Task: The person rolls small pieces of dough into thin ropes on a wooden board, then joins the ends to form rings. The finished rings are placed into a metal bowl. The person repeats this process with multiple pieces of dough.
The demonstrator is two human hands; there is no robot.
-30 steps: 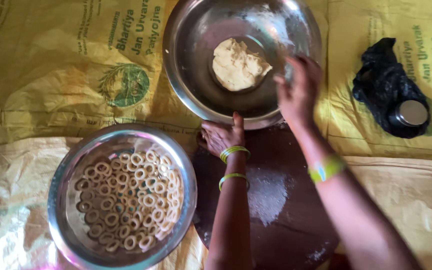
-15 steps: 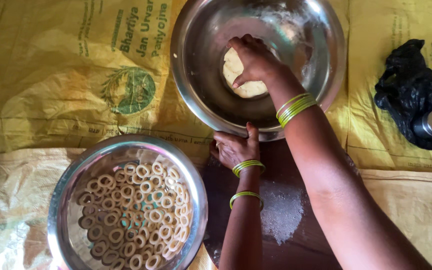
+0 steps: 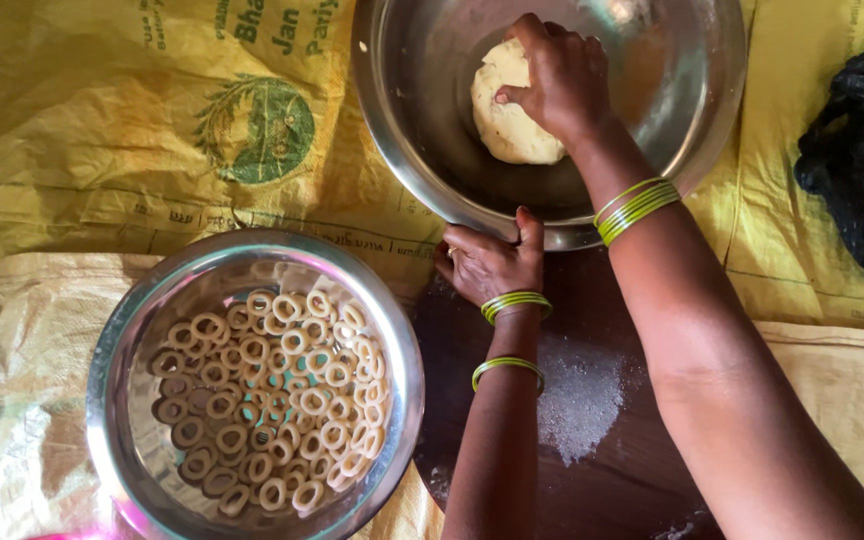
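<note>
My right hand (image 3: 557, 78) reaches into a large steel bowl (image 3: 422, 150) at the top and its fingers press on a pale lump of dough (image 3: 507, 135) lying inside. My left hand (image 3: 487, 262) rests with curled fingers at the near rim of that bowl, on the edge of a dark round wooden board (image 3: 612, 470). Both wrists carry green and yellow bangles. A patch of white flour (image 3: 580, 398) lies on the board beside my left forearm.
A second steel bowl (image 3: 112, 400) at the lower left holds several small dough rings (image 3: 267, 400). Yellow printed sacks (image 3: 102, 150) cover the floor. A black plastic bag (image 3: 857, 150) with a round metal item lies at the right edge.
My right hand moved from the bowl's right rim onto the dough. The view has drawn closer. My left hand stayed at the bowl's near rim.
</note>
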